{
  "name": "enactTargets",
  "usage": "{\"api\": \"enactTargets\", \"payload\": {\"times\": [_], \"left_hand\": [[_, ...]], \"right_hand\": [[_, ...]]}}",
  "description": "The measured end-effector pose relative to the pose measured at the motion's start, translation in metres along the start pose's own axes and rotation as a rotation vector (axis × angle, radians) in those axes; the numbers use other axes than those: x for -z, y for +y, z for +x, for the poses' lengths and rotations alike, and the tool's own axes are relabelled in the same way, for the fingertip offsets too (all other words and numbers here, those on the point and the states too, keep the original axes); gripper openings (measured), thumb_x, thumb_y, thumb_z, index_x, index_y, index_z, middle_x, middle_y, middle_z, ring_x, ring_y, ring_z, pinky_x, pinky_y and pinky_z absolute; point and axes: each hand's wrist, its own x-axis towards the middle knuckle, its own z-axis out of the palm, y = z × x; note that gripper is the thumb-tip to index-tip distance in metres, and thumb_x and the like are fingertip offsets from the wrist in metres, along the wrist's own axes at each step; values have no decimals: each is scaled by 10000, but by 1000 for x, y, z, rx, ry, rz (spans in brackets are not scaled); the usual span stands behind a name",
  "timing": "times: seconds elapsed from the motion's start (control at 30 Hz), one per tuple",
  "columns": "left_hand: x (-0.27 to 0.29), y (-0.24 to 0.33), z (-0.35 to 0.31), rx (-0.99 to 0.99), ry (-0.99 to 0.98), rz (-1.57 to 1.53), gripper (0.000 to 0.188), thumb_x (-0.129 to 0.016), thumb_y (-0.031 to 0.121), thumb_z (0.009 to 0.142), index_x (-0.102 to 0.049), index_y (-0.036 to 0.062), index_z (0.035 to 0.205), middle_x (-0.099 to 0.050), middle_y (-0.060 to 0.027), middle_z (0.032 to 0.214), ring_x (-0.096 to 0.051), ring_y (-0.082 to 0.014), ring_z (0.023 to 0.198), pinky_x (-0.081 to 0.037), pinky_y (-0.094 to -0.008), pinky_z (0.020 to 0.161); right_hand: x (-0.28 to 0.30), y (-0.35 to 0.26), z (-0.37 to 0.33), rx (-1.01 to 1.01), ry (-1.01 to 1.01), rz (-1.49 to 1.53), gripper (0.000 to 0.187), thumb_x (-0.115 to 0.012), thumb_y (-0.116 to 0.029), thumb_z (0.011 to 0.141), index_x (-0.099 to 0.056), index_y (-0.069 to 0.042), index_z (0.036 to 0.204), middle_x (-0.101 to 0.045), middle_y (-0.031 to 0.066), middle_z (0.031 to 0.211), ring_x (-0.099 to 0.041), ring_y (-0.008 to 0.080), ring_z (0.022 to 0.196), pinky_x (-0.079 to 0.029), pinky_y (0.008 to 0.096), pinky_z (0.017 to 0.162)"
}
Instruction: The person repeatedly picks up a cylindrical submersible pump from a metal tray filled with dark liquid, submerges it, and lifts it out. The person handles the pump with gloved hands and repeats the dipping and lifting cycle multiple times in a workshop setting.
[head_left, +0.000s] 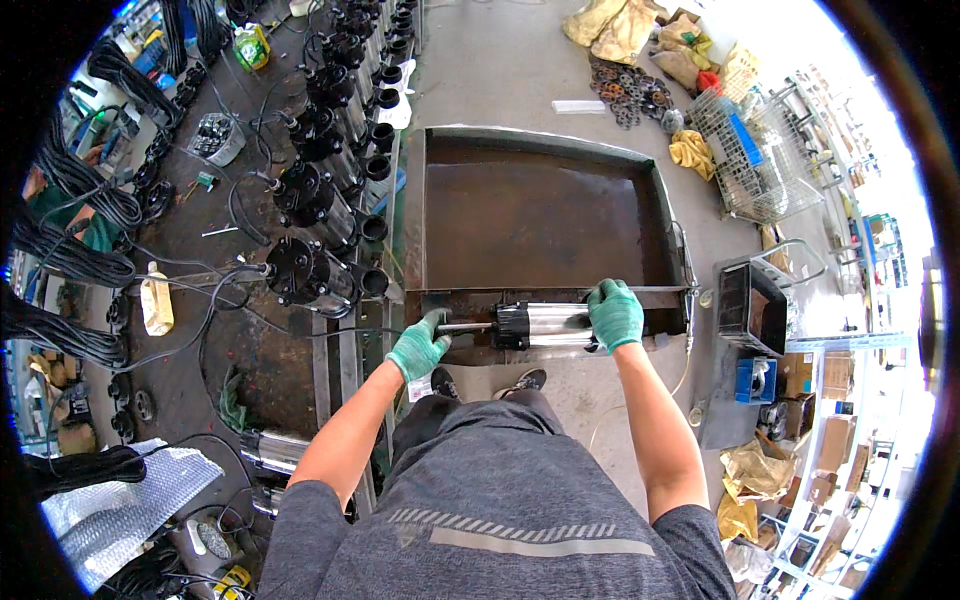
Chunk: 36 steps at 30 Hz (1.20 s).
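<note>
In front of me a submersible pump (556,325), with a silver cylindrical body and a black ribbed end, lies on its side over the near section of a metal water tank (660,185). My left hand (420,348), in a green glove, is closed at the outer end of the metal rod (468,327) that sticks out from the black end. A black cable (365,331) runs leftward from that hand. The green-gloved right hand (615,315) is wrapped over the far right end of the silver body; its fingertips are partly hidden.
On the workbench (275,370) at left stand several similar pumps (312,275) in a row, with cables trailing. A yellowish bottle (156,300) is farther left. Right of the tank are a black crate (755,305), a blue bin (755,381) and a wire basket (755,160).
</note>
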Motion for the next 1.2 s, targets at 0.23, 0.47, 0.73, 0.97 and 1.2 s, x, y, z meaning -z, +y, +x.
{"api": "enactTargets", "payload": {"times": [0.23, 0.47, 0.73, 0.97, 1.2], "left_hand": [[-1, -2, -2, 115, -202, -843, 394, -588, 316, 1049, -638, 46, 1331, -705, -40, 1155, -651, -146, 955, -544, -342, 797], [11, -17, 10, 65, -321, -261, 590, -699, 149, 946, -432, 92, 1469, -616, -75, 1093, -612, -192, 846, -536, -349, 765], [-7, 10, 7, 286, -59, -516, 351, -681, 144, 953, -653, 52, 1290, -702, -88, 1019, -667, -202, 855, -554, -360, 767], [1, 2, 4, -51, -63, -35, 354, -653, 78, 947, -638, 20, 1296, -718, -98, 1067, -675, -226, 908, -553, -346, 850], [8, 21, 0, 212, -176, -803, 304, -663, 273, 1015, -681, 102, 1266, -657, -28, 859, -596, -121, 689, -489, -283, 608]], "right_hand": [[-1, 5, 1, 27, 27, 33, 198, -626, -271, 930, -677, -85, 885, -690, 182, 959, -681, 389, 895, -551, 497, 810], [7, -2, 0, -31, 0, 22, 233, -606, -291, 946, -683, -73, 916, -696, 173, 1011, -679, 386, 963, -547, 485, 865], [12, -4, -3, -76, -33, 37, 231, -605, -284, 943, -695, -71, 941, -696, 172, 1032, -665, 388, 995, -539, 479, 892], [13, -8, -3, -69, -14, 45, 217, -629, -277, 931, -696, -71, 943, -695, 170, 1011, -667, 381, 983, -540, 482, 881], [7, -3, -2, -48, 5, 35, 206, -634, -274, 935, -688, -76, 922, -694, 160, 989, -674, 368, 963, -544, 475, 871]]}}
